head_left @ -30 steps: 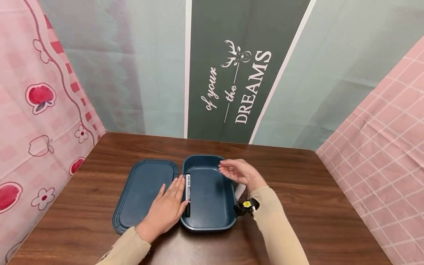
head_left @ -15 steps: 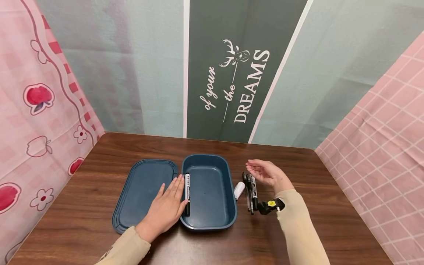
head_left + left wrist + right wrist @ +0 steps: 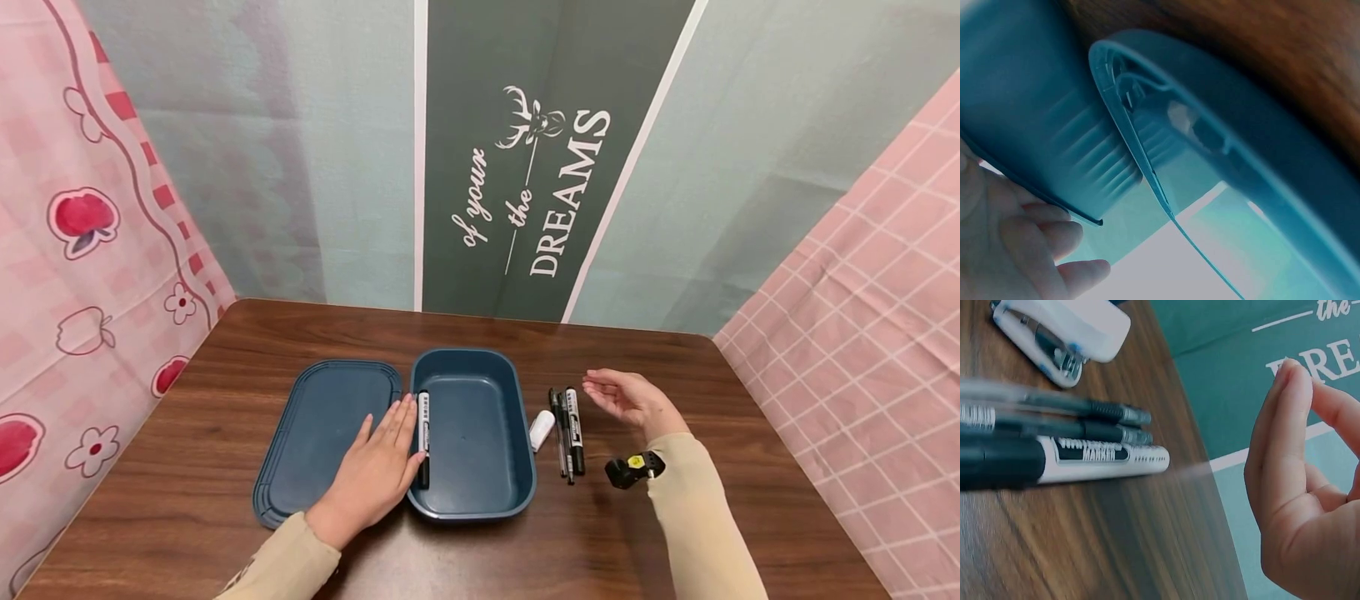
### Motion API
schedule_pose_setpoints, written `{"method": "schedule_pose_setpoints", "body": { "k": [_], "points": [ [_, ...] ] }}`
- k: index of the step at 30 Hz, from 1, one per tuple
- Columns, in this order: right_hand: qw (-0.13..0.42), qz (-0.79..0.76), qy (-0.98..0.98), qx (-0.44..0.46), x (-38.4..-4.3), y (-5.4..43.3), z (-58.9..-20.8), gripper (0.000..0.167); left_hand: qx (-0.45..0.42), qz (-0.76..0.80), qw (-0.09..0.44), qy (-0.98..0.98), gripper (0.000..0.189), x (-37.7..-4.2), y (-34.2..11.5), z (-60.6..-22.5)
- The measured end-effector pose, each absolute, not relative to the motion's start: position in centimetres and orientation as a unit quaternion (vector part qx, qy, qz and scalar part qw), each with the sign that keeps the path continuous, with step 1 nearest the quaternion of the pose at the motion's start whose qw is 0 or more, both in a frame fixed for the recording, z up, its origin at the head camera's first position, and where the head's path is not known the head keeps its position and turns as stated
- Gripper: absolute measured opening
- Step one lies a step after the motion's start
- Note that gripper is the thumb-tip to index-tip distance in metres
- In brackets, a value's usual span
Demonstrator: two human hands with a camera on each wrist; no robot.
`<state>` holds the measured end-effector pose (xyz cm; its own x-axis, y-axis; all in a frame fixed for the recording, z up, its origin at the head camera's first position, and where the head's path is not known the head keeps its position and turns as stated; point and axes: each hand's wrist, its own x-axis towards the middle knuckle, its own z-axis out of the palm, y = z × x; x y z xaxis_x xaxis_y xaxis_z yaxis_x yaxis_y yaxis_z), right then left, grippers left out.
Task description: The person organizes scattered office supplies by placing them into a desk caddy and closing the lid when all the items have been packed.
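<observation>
White-barrelled marker [image 3: 574, 429] lies on the worktop [image 3: 750, 450], at three o'clock from the blue box [image 3: 480, 450], with two slim pens [image 3: 559, 442] alongside; a second marker [image 3: 423, 433] rests along the box's nine-o'clock wall. My left hand [image 3: 378, 462], straight-fingered, grasps nothing beside that wall. My right hand [image 3: 626, 400] is empty, fingers loose, at two o'clock from the outer marker. I judge this a between-grasps step; shifting that marker would call for pinching its barrel, clear of the pens.
</observation>
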<state>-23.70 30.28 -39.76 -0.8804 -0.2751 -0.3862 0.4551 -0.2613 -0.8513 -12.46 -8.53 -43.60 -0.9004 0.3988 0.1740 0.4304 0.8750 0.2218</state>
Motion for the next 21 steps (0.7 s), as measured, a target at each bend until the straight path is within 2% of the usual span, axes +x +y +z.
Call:
{"method": "schedule_pose_setpoints", "body": {
  "k": [3, 7, 11, 17, 21],
  "points": [
    [0.213, -0.769, 0.595, 0.094, -23.6, 30.0, -39.6, 0.019, -0.214, -0.127, 0.060, -0.967, 0.062, -12.5, -8.6, -43.6],
    [0.189, -0.703, 0.683, 0.066, -23.6, 29.3, -39.7, 0.018, -0.212, -0.125, 0.060, -0.967, 0.062, -12.5, -8.6, -43.6],
    [0.147, -0.572, 0.806, 0.041, -23.8, 28.3, -40.2, 0.025, -0.212, -0.125, 0.062, -0.967, 0.063, -12.5, -8.6, -43.6],
    [0.099, -0.352, 0.930, 0.028, -23.7, 27.3, -41.0, 0.011, -0.213, -0.120, 0.063, -0.968, 0.063, -12.6, -8.6, -43.6],
    [0.080, -0.263, 0.961, 0.012, -23.5, 26.8, -41.1, 0.028, -0.213, -0.118, 0.060, -0.968, 0.063, -12.7, -8.5, -43.6]
  ]
}}
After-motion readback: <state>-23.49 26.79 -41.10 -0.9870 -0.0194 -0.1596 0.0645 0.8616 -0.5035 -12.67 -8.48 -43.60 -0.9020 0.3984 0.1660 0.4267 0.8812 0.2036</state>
